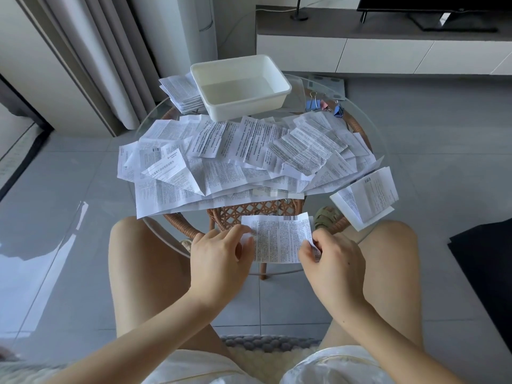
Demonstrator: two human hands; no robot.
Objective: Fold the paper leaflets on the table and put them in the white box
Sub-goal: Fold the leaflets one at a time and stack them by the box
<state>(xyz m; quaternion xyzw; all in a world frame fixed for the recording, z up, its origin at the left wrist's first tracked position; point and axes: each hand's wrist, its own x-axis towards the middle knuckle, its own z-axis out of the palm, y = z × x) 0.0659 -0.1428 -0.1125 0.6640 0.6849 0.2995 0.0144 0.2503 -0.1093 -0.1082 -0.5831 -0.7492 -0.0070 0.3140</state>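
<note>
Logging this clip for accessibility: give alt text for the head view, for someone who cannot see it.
The left hand and right hand pinch the side edges of one printed leaflet over the near edge of a round glass table. Beyond lie a heap of unfolded leaflets and, farther back, an empty white box.

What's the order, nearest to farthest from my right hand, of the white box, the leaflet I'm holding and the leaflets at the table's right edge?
1. Held leaflet, pinched by the right hand.
2. Edge leaflets, at the table's right edge.
3. White box, on the far side of the table.
</note>
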